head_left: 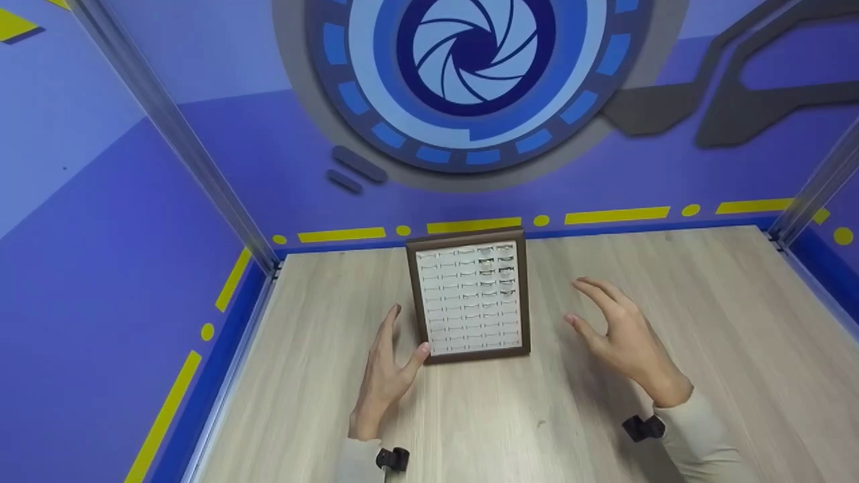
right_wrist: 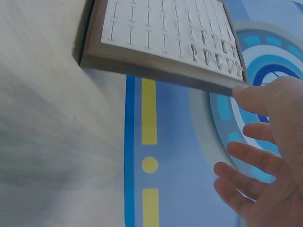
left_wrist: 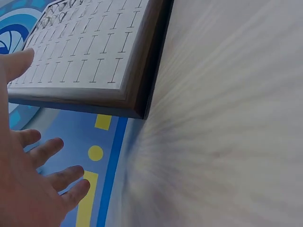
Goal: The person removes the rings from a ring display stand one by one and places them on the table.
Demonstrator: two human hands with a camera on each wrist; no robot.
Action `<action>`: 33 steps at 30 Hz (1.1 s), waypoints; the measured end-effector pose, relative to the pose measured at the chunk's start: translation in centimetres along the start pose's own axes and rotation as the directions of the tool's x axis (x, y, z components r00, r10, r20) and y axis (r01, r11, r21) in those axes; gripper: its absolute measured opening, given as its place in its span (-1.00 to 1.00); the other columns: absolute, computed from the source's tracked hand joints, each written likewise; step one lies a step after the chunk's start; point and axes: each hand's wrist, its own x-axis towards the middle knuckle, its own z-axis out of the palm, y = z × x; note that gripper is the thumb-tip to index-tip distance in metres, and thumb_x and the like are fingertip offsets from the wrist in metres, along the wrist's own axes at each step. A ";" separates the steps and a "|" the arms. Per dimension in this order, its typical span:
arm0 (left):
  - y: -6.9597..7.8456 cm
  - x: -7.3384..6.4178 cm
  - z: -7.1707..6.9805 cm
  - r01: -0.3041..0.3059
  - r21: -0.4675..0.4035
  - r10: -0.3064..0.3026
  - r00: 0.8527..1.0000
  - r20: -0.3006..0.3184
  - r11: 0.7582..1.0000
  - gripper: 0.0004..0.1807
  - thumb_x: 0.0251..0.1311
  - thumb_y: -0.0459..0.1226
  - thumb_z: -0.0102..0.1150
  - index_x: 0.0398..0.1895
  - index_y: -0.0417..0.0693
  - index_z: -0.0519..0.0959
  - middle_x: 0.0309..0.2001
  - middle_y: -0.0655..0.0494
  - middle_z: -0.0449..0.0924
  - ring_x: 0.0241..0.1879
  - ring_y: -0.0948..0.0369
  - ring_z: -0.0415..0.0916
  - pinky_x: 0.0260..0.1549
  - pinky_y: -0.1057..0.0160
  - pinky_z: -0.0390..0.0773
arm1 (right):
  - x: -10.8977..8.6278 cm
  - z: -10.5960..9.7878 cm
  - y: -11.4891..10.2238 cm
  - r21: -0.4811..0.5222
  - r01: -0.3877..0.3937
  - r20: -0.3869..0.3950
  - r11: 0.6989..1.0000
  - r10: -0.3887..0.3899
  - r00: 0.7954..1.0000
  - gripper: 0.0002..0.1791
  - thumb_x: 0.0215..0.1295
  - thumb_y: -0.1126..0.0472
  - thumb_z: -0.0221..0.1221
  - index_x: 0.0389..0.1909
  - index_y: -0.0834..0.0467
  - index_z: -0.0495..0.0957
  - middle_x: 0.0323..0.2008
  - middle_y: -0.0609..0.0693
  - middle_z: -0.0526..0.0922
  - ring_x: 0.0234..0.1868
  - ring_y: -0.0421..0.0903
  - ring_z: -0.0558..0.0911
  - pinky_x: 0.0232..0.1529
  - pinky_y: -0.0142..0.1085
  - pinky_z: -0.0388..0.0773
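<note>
A ring display board (head_left: 470, 329) with a brown frame and a white slotted pad stands tilted back on the table. Several rings (head_left: 496, 272) fill slots in its upper right part; other slots hold none. My left hand (head_left: 384, 379) is beside the board's lower left corner, fingers extended and thumb apart. Whether that thumb touches the frame I cannot tell. Off to the right of the board, my right hand (head_left: 631, 342) hovers with loosely bent fingers and nothing in them. In the right wrist view the rings (right_wrist: 215, 52) show as small bands along the pad.
The wood-grain table (head_left: 483, 422) extends around the board on both sides and in front. Behind it rises a blue printed wall (head_left: 235, 147) with yellow marks. Metal posts (head_left: 181, 147) edge the back corners. A small black wrist mount (head_left: 392, 459) sits on the left sleeve.
</note>
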 end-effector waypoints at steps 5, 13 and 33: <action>-0.3 0.2 0.7 0.007 -0.039 -0.007 1.000 -0.009 0.999 -0.02 0.41 -0.02 0.34 0.68 -0.26 0.09 0.65 -0.25 0.17 0.59 -0.26 0.21 0.56 -0.30 0.30 | 0.8 1.0 -0.5 0.029 0.020 -0.006 0.999 -0.020 1.000 -0.39 0.26 0.32 0.51 0.33 0.29 0.59 0.28 0.17 0.66 0.29 0.18 0.66 0.29 0.01 0.58; -0.6 0.2 1.8 0.105 -0.272 -0.101 0.995 0.026 0.957 -0.15 0.53 -0.15 0.23 0.68 -0.28 0.06 0.65 -0.34 0.12 0.58 -0.38 0.17 0.54 -0.34 0.29 | 1.7 2.6 -1.0 0.050 0.064 -0.007 0.997 -0.064 0.998 -0.45 0.24 0.32 0.52 0.25 0.30 0.64 0.20 0.18 0.70 0.25 0.16 0.69 0.31 -0.04 0.59; -0.7 0.5 4.2 0.191 -0.280 -0.204 0.979 -0.018 0.941 -0.31 0.58 -0.29 0.15 0.63 -0.34 0.18 0.52 -0.37 0.36 0.46 -0.21 0.44 0.44 -0.04 0.54 | 3.9 6.5 -2.3 0.020 0.151 -0.045 0.988 -0.150 0.988 -0.63 0.25 0.39 0.50 0.08 0.24 0.74 0.02 0.11 0.74 0.04 0.09 0.75 0.12 -0.06 0.77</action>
